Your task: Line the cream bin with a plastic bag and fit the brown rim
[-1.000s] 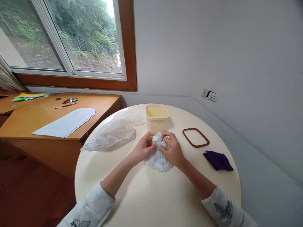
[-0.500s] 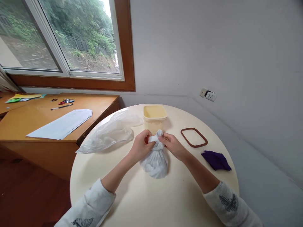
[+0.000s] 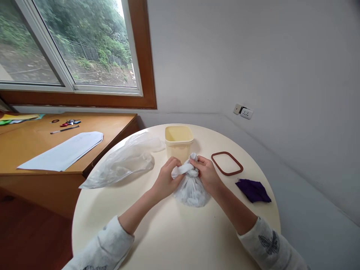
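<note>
A white plastic bag (image 3: 192,193), gathered into a twisted neck with a knot, rests on the round table in front of me. My left hand (image 3: 168,176) pinches a strip of the bag's top on the left side of the knot. On the other side, my right hand (image 3: 207,172) grips the upper end of the twisted neck between thumb and fingers. Whatever fills the bag is hidden by the plastic. Just behind the hands stands a pale yellow plastic tub (image 3: 179,142), its top uncovered.
A clear plastic bag (image 3: 120,165) lies crumpled at the table's left. To the right are a brown rounded-square ring (image 3: 227,173) and a folded purple cloth (image 3: 253,190). A wooden desk with paper sheets (image 3: 64,150) and a pen (image 3: 64,129) adjoins on the left.
My left hand has drawn a strip of the bag's top out to the left, so more of it shows. The bag's body has tilted slightly right, and the view has shifted a little.
</note>
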Motion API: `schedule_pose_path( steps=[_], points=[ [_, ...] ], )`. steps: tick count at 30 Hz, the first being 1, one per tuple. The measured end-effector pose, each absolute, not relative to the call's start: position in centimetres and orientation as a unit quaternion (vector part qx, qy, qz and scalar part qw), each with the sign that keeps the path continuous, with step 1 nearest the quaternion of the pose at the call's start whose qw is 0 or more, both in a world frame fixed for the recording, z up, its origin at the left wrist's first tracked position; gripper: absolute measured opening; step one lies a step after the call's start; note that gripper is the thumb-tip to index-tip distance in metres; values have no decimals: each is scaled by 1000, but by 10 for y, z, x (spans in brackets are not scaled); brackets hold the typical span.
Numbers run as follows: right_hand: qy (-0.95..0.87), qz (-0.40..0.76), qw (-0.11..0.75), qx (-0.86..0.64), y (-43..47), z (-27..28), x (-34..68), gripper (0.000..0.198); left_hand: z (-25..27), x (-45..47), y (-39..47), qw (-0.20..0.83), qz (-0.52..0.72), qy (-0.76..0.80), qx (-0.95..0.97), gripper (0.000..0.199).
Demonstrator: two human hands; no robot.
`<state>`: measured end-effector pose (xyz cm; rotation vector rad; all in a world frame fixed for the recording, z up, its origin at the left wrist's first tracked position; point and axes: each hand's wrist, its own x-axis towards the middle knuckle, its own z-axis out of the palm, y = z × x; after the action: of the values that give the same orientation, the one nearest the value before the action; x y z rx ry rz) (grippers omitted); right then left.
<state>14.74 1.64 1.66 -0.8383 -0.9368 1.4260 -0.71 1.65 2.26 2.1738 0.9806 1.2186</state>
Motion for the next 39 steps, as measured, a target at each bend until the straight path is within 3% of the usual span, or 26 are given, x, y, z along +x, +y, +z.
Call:
schedule_pose_path(
  steps=[6, 12, 16, 23, 28, 33, 39],
  points=[
    [-460, 462, 653, -386, 10, 16, 139, 23, 13, -1, 30, 205, 492, 449, 717, 21],
    [-413, 385, 709, -423, 16, 31, 156, 25, 15, -6, 18, 215, 399, 347, 821, 7],
    [-362, 374, 752, -404, 38, 51, 183, 26, 12, -20, 16, 224, 380, 346, 828, 28],
    [-364, 223, 811, -400, 131, 82, 237, 29, -2, -42, 32, 242, 393, 435, 774, 16],
    [-372, 212, 759, -491, 199, 73, 258, 26, -11, -47, 37, 257, 369, 453, 770, 18],
    [-406, 247, 665, -576, 207, 36, 268, 21, -18, -52, 40, 260, 352, 470, 767, 18],
    [-450, 178, 629, -608, 179, 21, 276, 41, -16, -56, 40, 259, 362, 476, 759, 15]
  ],
)
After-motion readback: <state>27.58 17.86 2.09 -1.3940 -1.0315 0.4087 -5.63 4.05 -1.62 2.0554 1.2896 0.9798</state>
